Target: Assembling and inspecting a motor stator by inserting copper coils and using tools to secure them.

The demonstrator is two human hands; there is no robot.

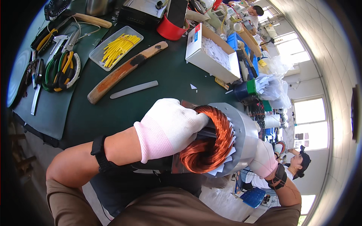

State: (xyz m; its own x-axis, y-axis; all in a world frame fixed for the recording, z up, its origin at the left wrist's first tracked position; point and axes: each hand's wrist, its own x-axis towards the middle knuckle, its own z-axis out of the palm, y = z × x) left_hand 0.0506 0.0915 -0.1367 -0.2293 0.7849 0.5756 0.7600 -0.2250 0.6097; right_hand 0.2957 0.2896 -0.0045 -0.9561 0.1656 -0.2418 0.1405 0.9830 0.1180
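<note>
A motor stator with a grey metal shell lies on its side in front of me, its copper winding bulging from the open end. White paper insulation tips stick out between the winding and the shell. My left hand, in a white glove with a pink cuff, is closed at the winding's upper left, its fingertips partly hidden inside the ring. On the shell's right side, my right hand, gloved the same way, grips the stator; most of its fingers are out of sight.
Left on the green table lie a wooden bat, a flat grey strip, a tray of yellow sleeves, pliers and a caliper. Beyond stands a white box of paper pieces. A person sits at right.
</note>
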